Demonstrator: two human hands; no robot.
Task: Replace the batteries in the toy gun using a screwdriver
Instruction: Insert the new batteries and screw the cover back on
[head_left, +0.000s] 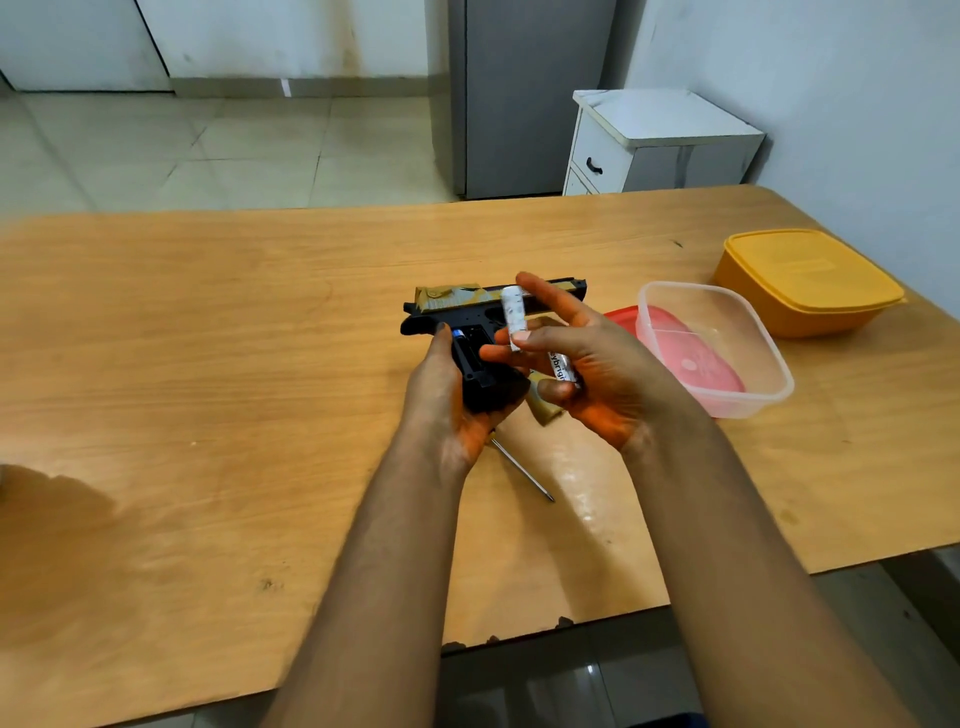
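Screwdriver (522, 470): lies flat on bench (208, 338), just below both hands, shaft partly hidden. Left hand (447, 400): fingers curled round grip of toy gun (467, 332), held above bench, battery compartment open and facing up, one battery end visible inside. Right hand (587, 364): fingers pinch one white battery (513, 317) upright; a second battery (563, 371) lies clamped against palm. Clear tub (727, 353) beside red lid (623, 319); orange lidded tub (805, 286) beyond, at right.
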